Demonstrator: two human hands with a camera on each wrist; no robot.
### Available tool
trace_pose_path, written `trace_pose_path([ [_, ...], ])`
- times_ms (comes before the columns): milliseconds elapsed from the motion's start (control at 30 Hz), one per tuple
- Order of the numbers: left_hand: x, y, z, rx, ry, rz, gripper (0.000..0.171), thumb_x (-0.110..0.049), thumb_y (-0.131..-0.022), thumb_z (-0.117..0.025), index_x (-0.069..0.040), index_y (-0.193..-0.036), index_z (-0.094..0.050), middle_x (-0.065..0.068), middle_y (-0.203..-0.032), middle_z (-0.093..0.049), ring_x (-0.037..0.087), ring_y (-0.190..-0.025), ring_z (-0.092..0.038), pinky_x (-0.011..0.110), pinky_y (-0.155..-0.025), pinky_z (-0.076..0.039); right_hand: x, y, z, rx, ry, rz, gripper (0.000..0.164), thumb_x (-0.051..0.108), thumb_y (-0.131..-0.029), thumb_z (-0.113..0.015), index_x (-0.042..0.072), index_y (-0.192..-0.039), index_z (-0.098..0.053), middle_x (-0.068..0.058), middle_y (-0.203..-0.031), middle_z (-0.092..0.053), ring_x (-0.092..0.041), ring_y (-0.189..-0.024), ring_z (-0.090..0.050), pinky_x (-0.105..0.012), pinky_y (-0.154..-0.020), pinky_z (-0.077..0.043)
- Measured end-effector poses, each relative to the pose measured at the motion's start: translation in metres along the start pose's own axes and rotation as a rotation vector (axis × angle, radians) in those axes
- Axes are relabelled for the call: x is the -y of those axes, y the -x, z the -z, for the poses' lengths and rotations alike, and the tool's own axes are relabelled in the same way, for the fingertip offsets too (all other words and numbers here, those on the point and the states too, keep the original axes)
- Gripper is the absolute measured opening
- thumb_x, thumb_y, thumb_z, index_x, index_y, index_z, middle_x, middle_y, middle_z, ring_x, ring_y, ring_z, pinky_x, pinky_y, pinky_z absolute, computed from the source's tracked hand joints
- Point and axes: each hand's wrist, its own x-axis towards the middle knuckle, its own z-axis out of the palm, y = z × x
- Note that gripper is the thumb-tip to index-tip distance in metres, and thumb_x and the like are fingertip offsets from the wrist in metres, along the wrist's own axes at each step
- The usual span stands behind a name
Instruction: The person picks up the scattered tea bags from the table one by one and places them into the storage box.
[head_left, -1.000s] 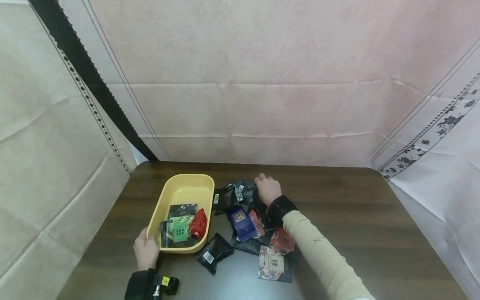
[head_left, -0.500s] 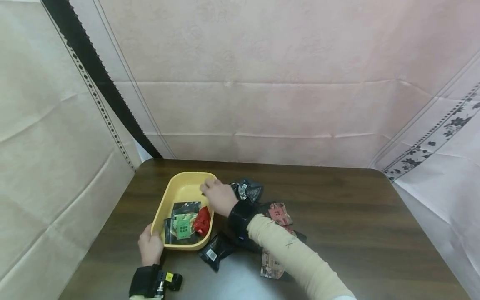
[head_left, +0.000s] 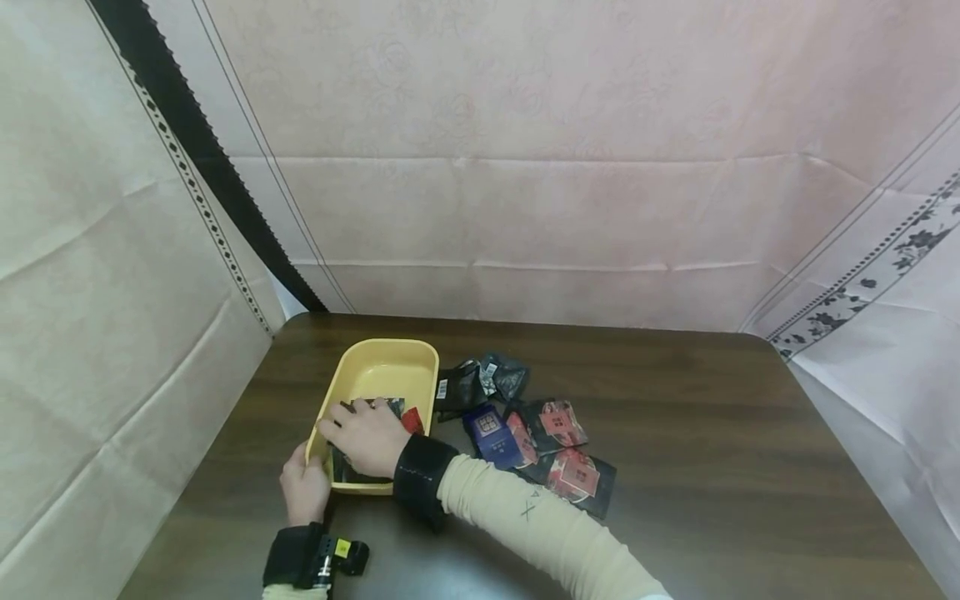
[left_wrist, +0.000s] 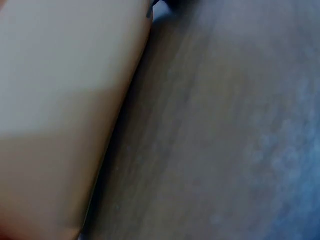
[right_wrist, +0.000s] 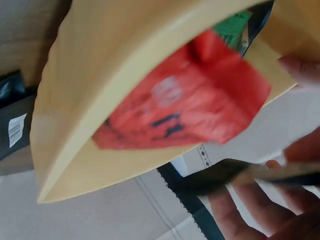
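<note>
A yellow tray (head_left: 384, 354) stands at the left of the wooden table. My left hand (head_left: 305, 492) grips its near left corner. Inside the tray, my right hand (head_left: 367, 437) is over the packets, hiding most of them. The right wrist view shows a dark flat packet (right_wrist: 220, 177) held between its thumb and fingers, blurred. A red crinkled packet (right_wrist: 185, 97) lies in the tray, with a green-labelled packet (right_wrist: 232, 30) behind it.
Right of the tray lie black pouches (head_left: 459, 385), a dark crinkled pouch (head_left: 506, 377), a blue packet (head_left: 491, 435) and dark packets with red labels (head_left: 573, 475). My right sleeve (head_left: 540, 517) crosses the table (head_left: 712, 433) in front of them. Pale patterned cloth (head_left: 525, 208) hangs behind.
My right hand has moved left from the far side of the pile, over the tray's right rim, into the tray. My left hand stays at the tray's corner.
</note>
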Motion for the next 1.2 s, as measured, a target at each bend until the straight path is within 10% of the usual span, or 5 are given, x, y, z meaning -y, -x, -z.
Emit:
trace_pose_path([
  [300, -0.002, 0.003, 0.000, 0.045, 0.041, -0.015, 0.037, 0.001, -0.091, -0.027, 0.015, -0.120, -0.047, 0.034, -0.116, -0.051, 0.039, -0.100, -0.049, 0.053, -0.083, -0.038, -0.004, 0.015, 0.003, 0.034, -0.080, 0.011, 0.070, 0.061, -0.083, -0.047, 0.026, -0.142, -0.031, 0.001, -0.142, -0.034, -0.017, -0.124, -0.035, -0.038, -0.094, -0.035],
  [867, -0.002, 0.003, 0.004, 0.014, 0.033, 0.050, 0.038, 0.000, -0.090, -0.027, 0.014, -0.122, -0.044, 0.035, -0.120, -0.046, 0.042, -0.104, -0.045, 0.054, -0.087, -0.034, -0.074, 0.073, -0.011, -0.005, -0.222, -0.247, 0.061, 0.050, -0.085, -0.052, 0.018, -0.136, -0.041, -0.008, -0.137, -0.040, -0.024, -0.118, -0.043, -0.042, -0.088, -0.041],
  [1200, -0.004, 0.004, 0.002, 0.009, 0.027, 0.055, 0.041, -0.001, -0.090, -0.026, 0.014, -0.123, -0.044, 0.035, -0.121, -0.046, 0.042, -0.106, -0.045, 0.053, -0.085, -0.037, -0.095, 0.120, -0.046, 0.076, -0.168, -0.428, 0.054, 0.047, -0.074, -0.065, 0.016, -0.118, -0.057, -0.011, -0.114, -0.051, -0.028, -0.096, -0.051, -0.039, -0.061, -0.049],
])
